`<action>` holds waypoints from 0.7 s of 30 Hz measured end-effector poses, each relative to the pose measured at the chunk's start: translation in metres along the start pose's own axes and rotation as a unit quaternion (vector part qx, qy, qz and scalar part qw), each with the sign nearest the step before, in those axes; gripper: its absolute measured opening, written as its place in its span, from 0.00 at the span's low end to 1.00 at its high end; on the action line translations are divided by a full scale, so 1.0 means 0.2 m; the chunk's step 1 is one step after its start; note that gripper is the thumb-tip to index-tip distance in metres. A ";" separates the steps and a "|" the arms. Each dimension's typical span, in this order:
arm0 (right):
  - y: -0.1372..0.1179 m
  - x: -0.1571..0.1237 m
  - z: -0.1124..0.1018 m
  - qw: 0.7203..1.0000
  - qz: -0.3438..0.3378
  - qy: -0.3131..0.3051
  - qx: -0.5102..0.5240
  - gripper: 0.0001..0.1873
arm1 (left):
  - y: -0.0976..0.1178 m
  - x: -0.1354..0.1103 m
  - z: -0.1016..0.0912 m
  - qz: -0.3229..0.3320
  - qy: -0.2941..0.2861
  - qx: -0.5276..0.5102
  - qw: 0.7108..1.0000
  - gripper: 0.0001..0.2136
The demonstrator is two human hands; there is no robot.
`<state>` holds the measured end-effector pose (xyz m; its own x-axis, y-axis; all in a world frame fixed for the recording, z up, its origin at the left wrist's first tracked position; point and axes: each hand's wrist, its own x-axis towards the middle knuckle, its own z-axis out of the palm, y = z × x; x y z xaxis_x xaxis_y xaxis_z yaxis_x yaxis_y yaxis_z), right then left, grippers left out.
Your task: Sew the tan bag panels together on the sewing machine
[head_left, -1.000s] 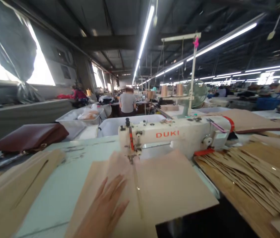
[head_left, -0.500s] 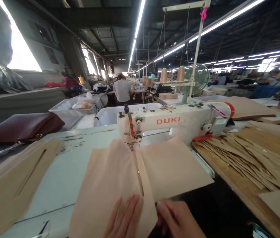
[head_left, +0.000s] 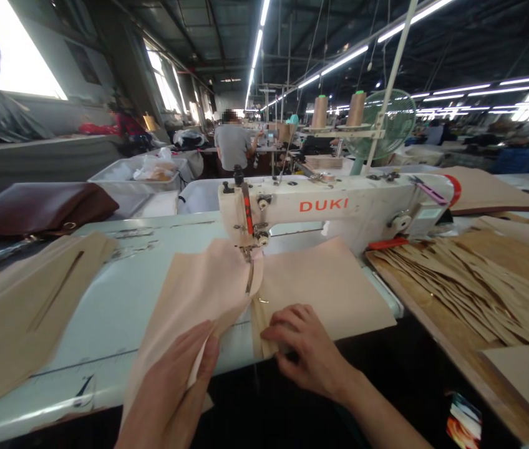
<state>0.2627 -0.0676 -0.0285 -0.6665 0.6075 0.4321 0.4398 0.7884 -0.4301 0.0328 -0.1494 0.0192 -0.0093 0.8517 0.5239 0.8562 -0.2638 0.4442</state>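
Note:
A white DUKI sewing machine (head_left: 292,202) has its presser foot (head_left: 247,252) down at a beige leather-like panel (head_left: 203,274). My left hand (head_left: 178,368) pinches the folded-up near edge of this panel between thumb and fingers. Below the slot in the panel runs a beige zipper (head_left: 261,318) with a small metal pull, leading toward the foot. My right hand (head_left: 304,349) has curled fingers on the zipper's near end, beside a second beige section (head_left: 330,287) lying flat to the right. The right fingertips are partly hidden.
Slotted beige panels (head_left: 35,312) are stacked at left, near a brown leather bag (head_left: 42,206). Beige zipper strips (head_left: 470,287) cover a wooden board (head_left: 517,255) at right. Thread cones (head_left: 355,109) and a fan (head_left: 393,125) stand behind. A person (head_left: 232,146) sits ahead.
My left hand has gone from lying flat on the panel to gripping and lifting its edge leftward. My right hand has moved up onto the zipper, now uncovered. The camera view has tilted down.

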 end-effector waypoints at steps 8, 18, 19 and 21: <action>-0.02 -0.01 0.11 0.986 -0.001 0.163 0.034 0.12 | 0.02 0.01 -0.01 -0.037 -0.082 -0.027 0.996 0.19; 0.05 -0.05 0.14 0.986 -0.064 0.146 0.057 0.14 | 0.00 -0.02 0.04 0.058 -0.073 0.018 0.995 0.18; 0.05 -0.05 0.13 0.986 -0.066 0.146 0.052 0.15 | -0.01 -0.02 0.05 0.070 -0.072 0.023 0.995 0.18; 0.05 -0.05 0.13 0.986 -0.067 0.148 0.044 0.15 | -0.01 -0.03 0.06 0.084 -0.076 0.035 0.993 0.19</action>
<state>0.2567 -0.0689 -0.0578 -0.5043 0.5098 0.6970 0.2962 0.8603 -0.4150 0.0371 -0.1490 0.0056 0.2104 0.8578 0.4689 0.8725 -0.3811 0.3057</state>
